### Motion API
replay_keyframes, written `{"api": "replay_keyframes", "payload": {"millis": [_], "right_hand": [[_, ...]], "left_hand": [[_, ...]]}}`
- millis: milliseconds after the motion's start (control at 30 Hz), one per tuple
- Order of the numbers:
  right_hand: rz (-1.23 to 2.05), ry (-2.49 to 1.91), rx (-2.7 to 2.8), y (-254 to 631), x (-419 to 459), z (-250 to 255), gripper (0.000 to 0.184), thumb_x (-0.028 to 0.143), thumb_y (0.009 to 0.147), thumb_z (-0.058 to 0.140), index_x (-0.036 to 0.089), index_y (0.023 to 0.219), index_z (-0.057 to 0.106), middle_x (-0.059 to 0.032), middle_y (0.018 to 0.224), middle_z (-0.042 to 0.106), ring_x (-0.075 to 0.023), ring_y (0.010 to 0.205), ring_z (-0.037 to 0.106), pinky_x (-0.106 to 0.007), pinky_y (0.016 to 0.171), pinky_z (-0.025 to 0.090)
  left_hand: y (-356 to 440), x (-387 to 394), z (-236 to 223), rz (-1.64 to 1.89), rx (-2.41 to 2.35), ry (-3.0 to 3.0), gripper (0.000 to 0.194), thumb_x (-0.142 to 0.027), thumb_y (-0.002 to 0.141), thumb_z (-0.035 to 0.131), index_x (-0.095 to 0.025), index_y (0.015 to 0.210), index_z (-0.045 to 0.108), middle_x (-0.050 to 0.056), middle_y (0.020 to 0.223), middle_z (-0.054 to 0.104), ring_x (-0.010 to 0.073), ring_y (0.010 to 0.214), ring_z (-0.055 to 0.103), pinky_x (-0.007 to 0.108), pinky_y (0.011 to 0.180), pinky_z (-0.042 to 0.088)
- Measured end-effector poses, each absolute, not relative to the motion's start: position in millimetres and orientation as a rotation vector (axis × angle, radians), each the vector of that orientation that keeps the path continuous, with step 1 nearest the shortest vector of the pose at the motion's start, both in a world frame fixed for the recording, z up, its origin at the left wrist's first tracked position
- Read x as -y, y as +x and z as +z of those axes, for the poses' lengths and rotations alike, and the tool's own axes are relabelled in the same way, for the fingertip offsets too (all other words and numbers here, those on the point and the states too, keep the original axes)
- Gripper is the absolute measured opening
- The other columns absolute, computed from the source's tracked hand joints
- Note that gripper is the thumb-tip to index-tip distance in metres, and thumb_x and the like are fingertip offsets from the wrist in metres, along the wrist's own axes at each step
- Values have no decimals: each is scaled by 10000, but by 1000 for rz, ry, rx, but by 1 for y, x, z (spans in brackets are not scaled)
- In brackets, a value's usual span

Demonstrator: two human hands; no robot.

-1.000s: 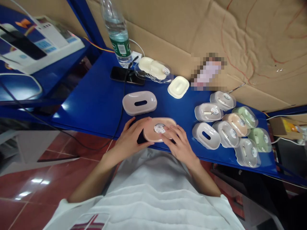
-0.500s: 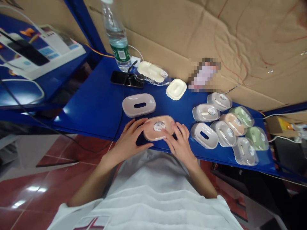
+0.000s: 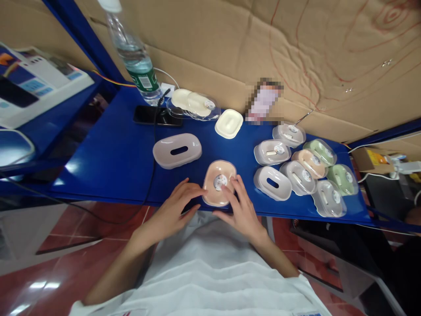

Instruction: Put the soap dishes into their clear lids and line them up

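Observation:
A peach soap box (image 3: pixel 219 172) with a clear lid and a round sticker lies at the near edge of the blue table (image 3: pixel 112 153), its long side pointing away from me. My left hand (image 3: pixel 176 206) holds its left side between fingertips and thumb. My right hand (image 3: pixel 240 210) grips its near right end, fingers resting on the lid beside the sticker. A dark thing lies under the box, mostly hidden.
A grey slotted lid (image 3: pixel 177 150) lies to the left, a cream tray (image 3: pixel 229 123) behind. Several lidded soap boxes (image 3: pixel 305 171) and a white slotted lid (image 3: pixel 272 182) crowd the right. A water bottle (image 3: pixel 136 66), phone (image 3: pixel 157 116) with cable, and cardboard wall (image 3: pixel 296 52) stand behind.
Both hands have turned the peach box from lying crosswise to pointing away from me. The camera has shifted a little, so everything sits further left.

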State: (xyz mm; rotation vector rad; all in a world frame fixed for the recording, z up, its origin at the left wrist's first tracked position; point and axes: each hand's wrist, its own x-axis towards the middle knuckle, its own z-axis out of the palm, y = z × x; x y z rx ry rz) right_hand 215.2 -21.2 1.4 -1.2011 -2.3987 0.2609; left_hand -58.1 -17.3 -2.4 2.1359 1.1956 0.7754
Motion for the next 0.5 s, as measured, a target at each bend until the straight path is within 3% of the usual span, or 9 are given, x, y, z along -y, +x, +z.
{"api": "replay_keyframes", "payload": {"millis": [133, 300, 400, 500], "right_hand": [[253, -1231, 2369, 214, 19, 0, 929, 465, 980, 809, 272, 1732, 299, -218, 1761, 360, -407, 1707, 180, -637, 1258, 479], [225, -1171, 2313, 216, 17, -2, 835, 419, 994, 800, 263, 1699, 381, -197, 1699, 466, -378, 1693, 260, -601, 1263, 491], [270, -1132, 2235, 222, 19, 0, 846, 420, 994, 800, 291, 1710, 368, -179, 1681, 499, -368, 1654, 365, -596, 1264, 494], [365, -1158, 2123, 233, 27, 9, 872, 525, 983, 787, 300, 1715, 370, -178, 1686, 502, -375, 1583, 487, -594, 1237, 526]], "left_hand": [[-56, 17, 4, 759, -1073, 2128, 384, -194, 1083, 493, -276, 1442, 603, 42, 1320, 740, 204, 1295, 687, 571, 1358, 352], [-65, 16, 1, 791, -1059, 2004, 341, -268, 1084, 558, -285, 1416, 636, 66, 1395, 731, 259, 1460, 601, 508, 1276, 481], [-70, 14, -3, 893, -1053, 1893, 308, -287, 1082, 601, -287, 1387, 638, 81, 1402, 718, 248, 1395, 642, 455, 1219, 528], [-70, 12, -5, 935, -1062, 1843, 268, -301, 1087, 605, -280, 1350, 654, 95, 1389, 710, 240, 1330, 672, 423, 1159, 565]]}}
